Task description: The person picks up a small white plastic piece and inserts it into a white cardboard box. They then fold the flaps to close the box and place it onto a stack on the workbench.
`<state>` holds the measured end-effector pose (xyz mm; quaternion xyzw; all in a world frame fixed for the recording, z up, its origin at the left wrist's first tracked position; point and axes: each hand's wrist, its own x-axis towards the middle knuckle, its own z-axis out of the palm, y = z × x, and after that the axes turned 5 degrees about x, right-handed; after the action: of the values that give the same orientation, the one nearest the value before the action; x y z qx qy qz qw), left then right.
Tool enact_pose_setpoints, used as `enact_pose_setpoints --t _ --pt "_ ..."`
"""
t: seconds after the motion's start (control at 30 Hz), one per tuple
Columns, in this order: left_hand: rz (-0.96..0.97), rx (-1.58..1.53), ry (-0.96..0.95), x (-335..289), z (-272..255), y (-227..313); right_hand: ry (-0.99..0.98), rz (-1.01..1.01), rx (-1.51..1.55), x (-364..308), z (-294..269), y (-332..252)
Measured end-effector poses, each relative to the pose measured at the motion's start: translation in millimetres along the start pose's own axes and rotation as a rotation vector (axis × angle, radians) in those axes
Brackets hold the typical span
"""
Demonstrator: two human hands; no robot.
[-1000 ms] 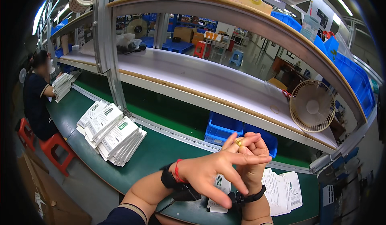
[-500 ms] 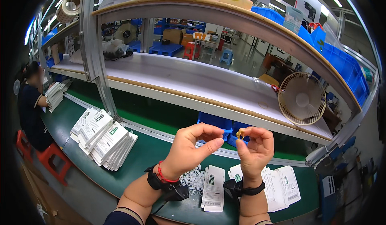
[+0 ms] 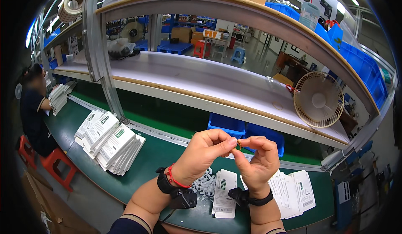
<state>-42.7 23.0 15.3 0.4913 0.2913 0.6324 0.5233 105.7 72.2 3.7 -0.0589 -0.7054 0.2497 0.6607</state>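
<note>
Over the green bench, my left hand point(image 3: 205, 152) and my right hand point(image 3: 258, 160) meet fingertip to fingertip. Between them is a small yellow loop point(image 3: 239, 145), thin and ring-like, perhaps a rubber band. My right thumb and forefinger pinch it, and my left thumb and forefinger are closed at its left side. Beneath my hands lies a flat white box point(image 3: 225, 192) with green print. A heap of small white plastic pieces point(image 3: 205, 184) sits left of that box, partly hidden by my left wrist. More flat white boxes point(image 3: 293, 194) are spread right of my right wrist.
A large stack of white boxes point(image 3: 113, 144) stands on the bench point(image 3: 167, 150) at left. Blue bins point(image 3: 226, 125) sit behind my hands under the shelf point(image 3: 180, 79). A fan point(image 3: 318, 100) stands on that shelf at right. Another person point(image 3: 33, 104) sits at far left, holding boxes.
My left hand has moved right and closed its fingertips against the yellow loop. My right hand has shifted slightly left and down, and the loop now shows between both hands.
</note>
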Motion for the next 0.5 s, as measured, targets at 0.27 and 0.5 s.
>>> enact_pose_setpoints --t 0.27,0.5 --pt "0.034 0.055 0.041 0.3 2.2 0.0 0.039 0.323 0.267 1.2 -3.1 -7.5" --pt "0.18 0.226 0.001 3.2 1.9 -3.9 0.052 0.797 0.825 11.3 -17.6 0.1"
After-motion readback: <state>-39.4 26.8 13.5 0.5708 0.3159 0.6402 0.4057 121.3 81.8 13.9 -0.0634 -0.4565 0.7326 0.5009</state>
